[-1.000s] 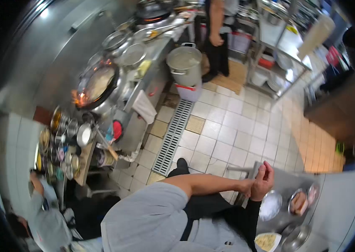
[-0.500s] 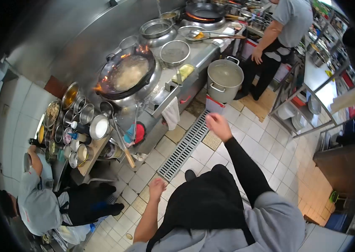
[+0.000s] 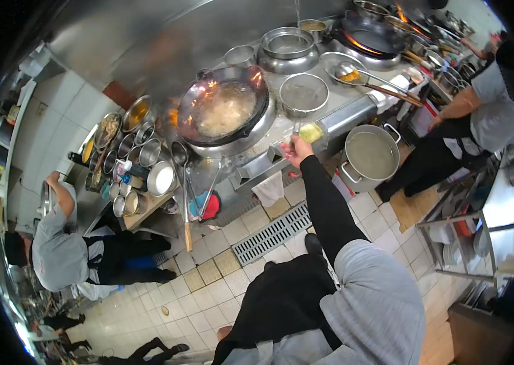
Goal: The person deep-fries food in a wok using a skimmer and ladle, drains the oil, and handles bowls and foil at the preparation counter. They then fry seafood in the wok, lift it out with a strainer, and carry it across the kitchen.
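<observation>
My right hand (image 3: 296, 152) is at the stove's front edge, its fingers curled at the handle end of a round mesh strainer (image 3: 304, 92). The strainer rests on the steel stove top, right of the wok. Close beside that hand lies a folded yellow-green cloth (image 3: 311, 132). To the left, a large wok (image 3: 191, 125) sits over the burner, with pale foaming liquid in it and flames around its rim. Of my left hand (image 3: 225, 332) only a small patch of skin shows beside my black apron; its fingers are hidden.
A ladle (image 3: 180, 155) and a wooden-handled tool (image 3: 187, 236) lean left of the wok, near several metal bowls of ingredients. A tall pot (image 3: 371, 153) stands at right. Co-workers stand on both sides (image 3: 56, 243). A drain grate (image 3: 272, 233) crosses the tiled floor.
My right hand has gone from above the floor grate to the strainer's handle. My left hand has dropped back beside the apron. The view has shifted, and the stove appears closer.
</observation>
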Action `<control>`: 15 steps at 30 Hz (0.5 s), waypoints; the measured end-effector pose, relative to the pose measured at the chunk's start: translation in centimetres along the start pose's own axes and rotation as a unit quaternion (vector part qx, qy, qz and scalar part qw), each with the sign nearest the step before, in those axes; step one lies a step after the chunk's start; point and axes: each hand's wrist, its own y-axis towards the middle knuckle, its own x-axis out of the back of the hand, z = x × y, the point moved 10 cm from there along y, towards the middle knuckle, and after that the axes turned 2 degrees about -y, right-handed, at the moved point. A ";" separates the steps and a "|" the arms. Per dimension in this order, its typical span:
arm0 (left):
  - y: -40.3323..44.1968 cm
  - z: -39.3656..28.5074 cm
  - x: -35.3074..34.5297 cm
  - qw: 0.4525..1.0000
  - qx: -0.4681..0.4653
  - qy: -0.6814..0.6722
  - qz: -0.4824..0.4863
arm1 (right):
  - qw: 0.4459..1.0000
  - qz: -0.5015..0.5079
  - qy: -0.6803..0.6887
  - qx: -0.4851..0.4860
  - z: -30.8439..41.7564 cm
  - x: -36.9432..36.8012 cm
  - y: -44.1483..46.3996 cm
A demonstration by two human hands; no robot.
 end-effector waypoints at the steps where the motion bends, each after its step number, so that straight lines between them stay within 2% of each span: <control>1: -0.8 -0.5 -1.8 1.000 -0.013 0.006 -0.004 | 0.999 0.034 -0.001 0.011 1.3 -0.5 0.8; 3: -1.6 -2.0 -4.7 0.998 -0.050 0.020 -0.013 | 0.994 0.102 -0.002 0.032 4.1 -1.1 2.5; 5: -1.9 -3.4 -6.9 0.995 -0.095 0.033 -0.027 | 0.977 0.010 -0.159 0.144 8.4 -0.5 1.1; 6: -1.6 -3.9 -7.6 0.991 -0.123 0.039 -0.037 | 0.945 -0.058 -0.254 0.198 10.6 -0.5 0.5; 7: -1.4 -4.5 -8.0 0.985 -0.158 0.052 -0.052 | 0.843 -0.066 -0.408 0.344 13.1 -2.2 0.1; 8: -1.2 -5.3 -8.5 0.978 -0.187 0.069 -0.064 | 0.695 -0.070 -0.537 0.472 14.0 -3.7 0.8; 10: -2.6 -8.9 -8.8 0.970 -0.198 0.129 -0.063 | 0.678 -0.039 -0.616 0.400 13.5 -3.9 5.6; 11: -6.9 -15.3 -9.1 0.965 -0.190 0.173 -0.045 | 0.663 -0.020 -0.654 0.364 13.2 -4.0 7.9; 13: -3.2 -12.4 -9.2 0.985 -0.174 0.011 -0.006 | 0.601 -0.127 -0.659 0.434 15.7 -7.2 0.0; 14: -1.8 -11.0 -9.2 0.988 -0.140 -0.066 0.001 | 0.621 -0.126 -0.649 0.420 15.9 -8.6 -4.3; 15: -0.9 -10.1 -9.1 0.984 -0.107 -0.144 0.003 | 0.596 -0.142 -0.660 0.435 15.4 -8.9 -6.1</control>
